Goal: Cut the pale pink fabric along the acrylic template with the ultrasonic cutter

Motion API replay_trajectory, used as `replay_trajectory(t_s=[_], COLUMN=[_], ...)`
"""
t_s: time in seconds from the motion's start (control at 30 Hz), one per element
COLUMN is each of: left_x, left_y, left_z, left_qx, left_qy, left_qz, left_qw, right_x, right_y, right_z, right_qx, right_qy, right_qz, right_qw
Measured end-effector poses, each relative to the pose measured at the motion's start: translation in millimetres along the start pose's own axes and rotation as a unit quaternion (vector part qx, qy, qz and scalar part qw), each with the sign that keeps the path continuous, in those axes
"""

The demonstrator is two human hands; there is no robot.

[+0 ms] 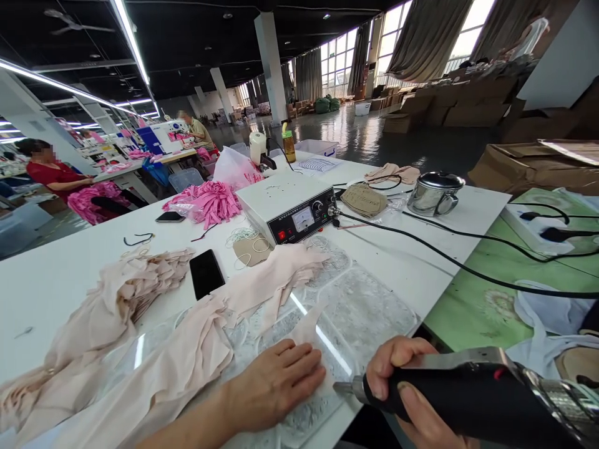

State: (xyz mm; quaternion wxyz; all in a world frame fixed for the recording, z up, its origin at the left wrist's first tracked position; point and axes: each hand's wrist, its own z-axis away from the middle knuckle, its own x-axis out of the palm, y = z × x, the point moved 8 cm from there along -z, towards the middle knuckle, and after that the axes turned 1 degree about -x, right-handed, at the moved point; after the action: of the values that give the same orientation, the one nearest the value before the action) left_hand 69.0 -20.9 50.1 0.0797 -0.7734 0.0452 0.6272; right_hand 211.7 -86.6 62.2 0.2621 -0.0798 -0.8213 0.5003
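Observation:
My left hand [281, 385] lies flat, fingers stretched out, on a thin beige fabric piece [306, 325] spread over a clear, scuffed plastic sheet [374, 312]. In my right hand [412, 386] is a black handheld ultrasonic tool [461, 396]. Its pointed metal tip [344, 388] is close to the fabric, just right of my left fingertips; whether it touches cannot be made out. Stacked beige fabric pieces [187, 349] lie to the left of my left hand, and another beige pile [116, 299] sits farther left.
Behind the sheet stands a white control box [285, 206] with a gauge; a black cable [421, 240] runs right from it. A phone [206, 274], pink straps [219, 202], a metal mug [436, 192] and a bottle [289, 145] are on the table. A power strip [538, 227] lies right.

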Motion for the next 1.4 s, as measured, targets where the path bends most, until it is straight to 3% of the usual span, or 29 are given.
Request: replay_trajectory(t_s=[0.17,0.4,0.6,0.87,1.4], left_x=[2.0,5.9,6.5,4.0,3.7], left_y=[0,0,-2,-2,-3], left_z=[2,3,3,3,3], left_qx=[-0.009,-0.016,-0.025,-0.026,-0.032], left_qy=[-0.01,-0.043,-0.036,-0.017,-0.001], left_qz=[-0.013,0.012,0.018,0.01,0.029], left_qw=[1.0,0.999,0.999,0.999,0.999], right_x=[0,-1,-2,3,9], right_y=[0,-3,-2,2,-2], right_z=[1,-3,-11,-18,-21], right_qx=[0.007,0.0,-0.033,-0.047,-0.065], right_qy=[-0.018,0.007,0.048,0.053,0.005], right_qz=[0.009,0.007,0.015,0.042,0.062], right_qw=[1.0,1.0,0.998,0.997,0.996])
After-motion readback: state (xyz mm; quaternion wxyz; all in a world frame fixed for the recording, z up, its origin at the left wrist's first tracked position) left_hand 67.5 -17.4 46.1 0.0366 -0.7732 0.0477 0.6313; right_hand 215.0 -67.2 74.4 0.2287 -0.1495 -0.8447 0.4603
